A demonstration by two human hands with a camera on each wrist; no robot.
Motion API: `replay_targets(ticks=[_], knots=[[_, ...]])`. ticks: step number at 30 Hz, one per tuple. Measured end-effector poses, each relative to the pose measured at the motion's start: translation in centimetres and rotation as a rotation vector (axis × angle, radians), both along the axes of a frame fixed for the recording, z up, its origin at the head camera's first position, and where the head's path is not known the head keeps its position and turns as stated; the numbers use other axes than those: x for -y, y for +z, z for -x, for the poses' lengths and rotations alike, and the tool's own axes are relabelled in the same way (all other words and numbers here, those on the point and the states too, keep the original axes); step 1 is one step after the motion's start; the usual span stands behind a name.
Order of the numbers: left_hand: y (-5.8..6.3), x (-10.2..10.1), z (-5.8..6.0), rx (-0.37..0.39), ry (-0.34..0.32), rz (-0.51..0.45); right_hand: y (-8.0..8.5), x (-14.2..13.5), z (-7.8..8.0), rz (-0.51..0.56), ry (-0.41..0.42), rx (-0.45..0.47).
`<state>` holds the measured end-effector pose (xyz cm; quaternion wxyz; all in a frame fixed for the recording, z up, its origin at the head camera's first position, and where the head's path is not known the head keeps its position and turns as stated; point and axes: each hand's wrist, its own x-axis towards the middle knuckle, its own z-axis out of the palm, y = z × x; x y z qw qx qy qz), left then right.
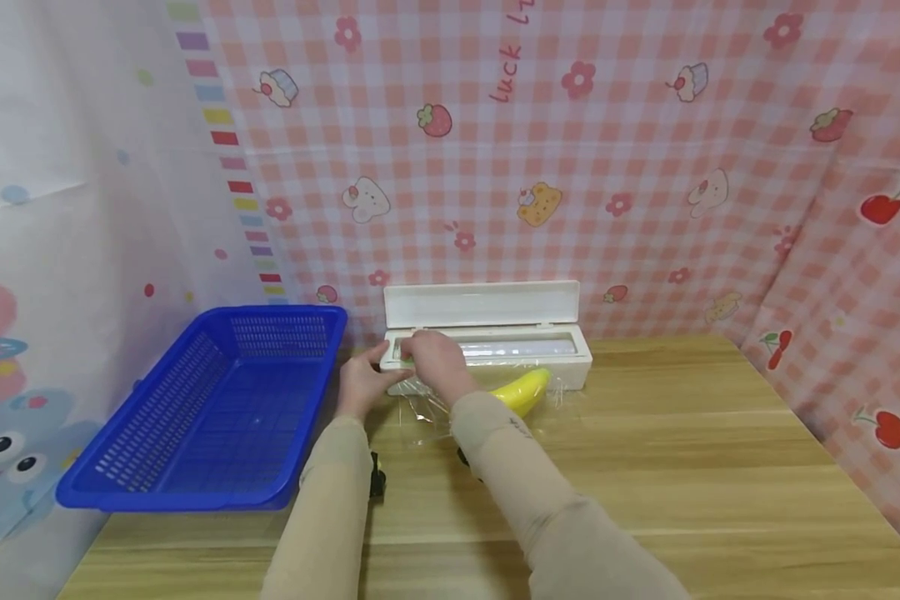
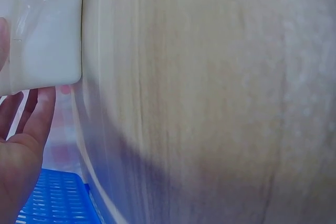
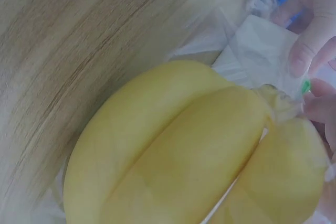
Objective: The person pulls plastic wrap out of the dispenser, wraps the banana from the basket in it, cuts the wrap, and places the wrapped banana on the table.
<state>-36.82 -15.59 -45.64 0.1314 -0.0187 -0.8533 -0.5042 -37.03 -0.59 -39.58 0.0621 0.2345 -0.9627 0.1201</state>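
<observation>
A white cling film dispenser box [image 1: 573, 375] stands against the back cloth with its lid [image 1: 482, 305] raised and a film roll [image 1: 525, 348] inside. My left hand [image 1: 360, 385] grips the box's left end, thumb at the front, fingers round the side. Above that end, my right hand [image 1: 438, 363] pinches a small green slider [image 3: 306, 86] at the box's front edge, partly hidden by the fingers. Clear cling film [image 1: 418, 408] hangs from the box front towards a bunch of yellow bananas [image 3: 184, 140]. The bananas lie just before the box, partly behind the right forearm.
A blue plastic basket [image 1: 300, 433] stands on the left, close to the left forearm. The wooden table [image 1: 720, 467] extends to the right. A pink checked cloth [image 1: 645, 150] hangs behind the box.
</observation>
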Motion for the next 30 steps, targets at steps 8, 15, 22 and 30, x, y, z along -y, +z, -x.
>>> replay_targets(ticks=[8, 15, 22, 30], knots=[[-0.1, 0.0, 0.1, -0.004, 0.001, 0.005, 0.2, -0.4, 0.0, 0.002, -0.01, 0.009], [0.1, -0.1, -0.1, -0.006, -0.002, 0.007, 0.5, -0.6, -0.2, 0.003, -0.031, 0.04], [0.0, 0.1, 0.0, 0.0, -0.001, 0.012, 0.4, -1.0, -0.2, -0.006, -0.019, 0.047], [0.0, 0.1, -0.2, 0.001, 0.002, 0.008, 0.2, -1.5, 0.3, -0.01, -0.012, 0.046]])
